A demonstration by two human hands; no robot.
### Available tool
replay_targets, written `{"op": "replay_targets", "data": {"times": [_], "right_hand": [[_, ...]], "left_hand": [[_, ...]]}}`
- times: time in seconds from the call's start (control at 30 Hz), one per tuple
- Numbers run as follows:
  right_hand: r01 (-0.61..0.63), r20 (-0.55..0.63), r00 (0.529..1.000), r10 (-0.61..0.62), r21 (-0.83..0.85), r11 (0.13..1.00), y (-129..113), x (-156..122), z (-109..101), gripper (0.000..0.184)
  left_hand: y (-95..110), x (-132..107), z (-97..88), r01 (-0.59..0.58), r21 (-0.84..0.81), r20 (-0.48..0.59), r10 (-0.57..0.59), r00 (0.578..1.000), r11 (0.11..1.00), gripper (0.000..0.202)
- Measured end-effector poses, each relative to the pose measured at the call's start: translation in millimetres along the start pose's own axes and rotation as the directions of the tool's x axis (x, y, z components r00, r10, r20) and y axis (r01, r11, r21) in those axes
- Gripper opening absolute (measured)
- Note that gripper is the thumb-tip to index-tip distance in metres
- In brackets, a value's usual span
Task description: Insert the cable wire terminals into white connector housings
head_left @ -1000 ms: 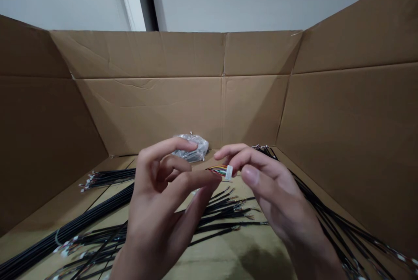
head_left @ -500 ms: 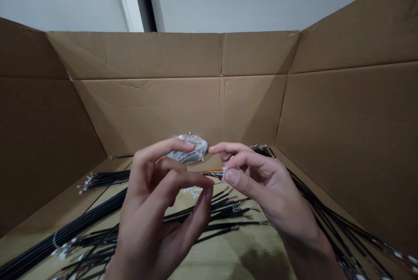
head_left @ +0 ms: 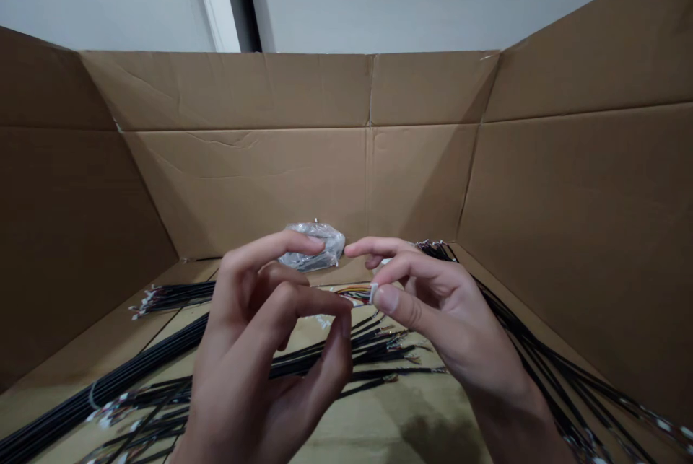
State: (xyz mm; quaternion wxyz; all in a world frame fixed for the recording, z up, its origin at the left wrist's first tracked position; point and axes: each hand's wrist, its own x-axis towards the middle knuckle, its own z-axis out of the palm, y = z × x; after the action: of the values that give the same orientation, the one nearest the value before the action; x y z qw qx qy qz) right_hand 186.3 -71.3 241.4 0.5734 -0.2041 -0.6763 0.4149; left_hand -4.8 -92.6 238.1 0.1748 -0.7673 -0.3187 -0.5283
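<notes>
Between the thumb and index finger of my right hand [head_left: 433, 298] is a small white connector [head_left: 373, 293], held up in front of me. Thin coloured wires [head_left: 351, 294], yellow, orange and dark among them, run from its left side toward my left hand [head_left: 276, 334]. The left thumb and index finger are pinched together at the wires; just what lies between the tips is hidden. Below both hands, black cables [head_left: 373, 348] with bare coloured wire ends lie on the cardboard surface.
Cardboard walls [head_left: 243, 182] stand at the back and both sides. A clear plastic bag [head_left: 314, 247] rests against the back wall. A tied bundle of black cables [head_left: 124, 370] and a smaller bunch [head_left: 178, 294] lie at left; more cables [head_left: 541, 356] run along the right.
Both hands stay almost in place. The white connector has tilted slightly and sits a little lower, with the left fingertips shifted slightly left.
</notes>
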Motion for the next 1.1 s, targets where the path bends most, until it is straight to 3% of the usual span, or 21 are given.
{"op": "replay_targets", "data": {"times": [0.57,1.1], "right_hand": [[0.002,0.009,1.000,-0.002,-0.037,0.999,-4.5,0.0,-0.4,0.014],[0.025,-0.025,0.999,-0.031,-0.184,0.983,-8.2,-7.2,0.0,0.014]], "left_hand": [[-1.9,0.7,-4.4,-0.008,-0.019,0.005,0.008,1.000,1.000,0.019],[1.8,0.0,-3.2,0.019,-0.047,0.015,-0.018,1.000,0.999,0.019]]}}
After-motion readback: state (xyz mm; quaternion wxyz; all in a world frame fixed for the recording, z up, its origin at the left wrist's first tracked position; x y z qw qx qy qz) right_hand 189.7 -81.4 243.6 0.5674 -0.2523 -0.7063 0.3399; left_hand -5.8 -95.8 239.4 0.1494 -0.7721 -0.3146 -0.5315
